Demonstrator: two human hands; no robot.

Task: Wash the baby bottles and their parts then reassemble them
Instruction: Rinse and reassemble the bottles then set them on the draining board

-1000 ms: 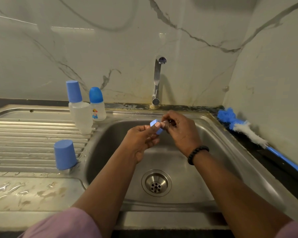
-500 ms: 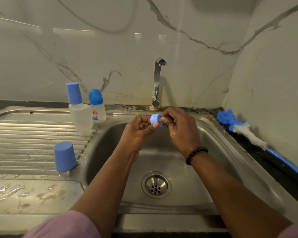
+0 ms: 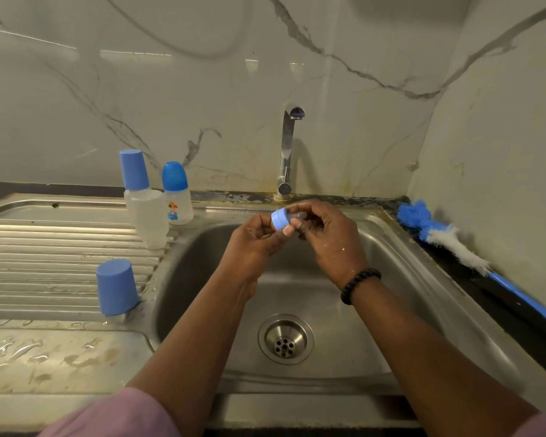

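Two hands on blue collar ring (image 3: 279, 218); left hand (image 3: 255, 239) pinches rim, right hand (image 3: 325, 232) grips clear teat; light, wet, likely slippery; hold by ridged rim.

A small blue screw ring (image 3: 279, 218) is held tilted above the sink basin, while on the ribbed drainboard stand two capped clear bottles — a taller one (image 3: 144, 203) touching a shorter printed one (image 3: 176, 194) — and a blue cap (image 3: 116, 287) mouth-down nearer the front.
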